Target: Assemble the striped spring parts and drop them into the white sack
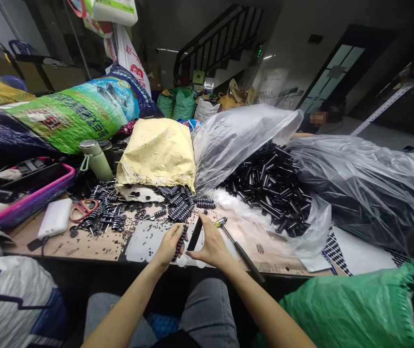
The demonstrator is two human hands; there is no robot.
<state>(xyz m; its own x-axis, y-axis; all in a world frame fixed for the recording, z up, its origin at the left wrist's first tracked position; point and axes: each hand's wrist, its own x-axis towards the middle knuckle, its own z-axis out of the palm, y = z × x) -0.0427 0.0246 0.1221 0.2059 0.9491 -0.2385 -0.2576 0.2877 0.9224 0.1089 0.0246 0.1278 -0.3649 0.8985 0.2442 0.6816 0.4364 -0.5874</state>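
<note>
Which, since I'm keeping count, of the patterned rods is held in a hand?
The patterned rod in the left hand; the other patterned rods lie on the table, heaped or loose.

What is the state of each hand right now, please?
Left hand: closed around a dark, light-patterned rod.
Right hand: holding a plain black piece between thumb and fingers.

Left hand (170, 244): closed around a dark, pale-dotted rod (180, 243)
Right hand (213, 244): thumb and fingers holding a black piece (195, 234) beside the rod
Black-handled tool (236, 244): just right of the right hand, on the surface (275, 258)
Dotted rods (181, 203): piled ahead of the hands, before a yellow bag (158, 150)
Black tubes (272, 183): heaped ahead and right of the hands, among clear plastic (241, 137)
</note>
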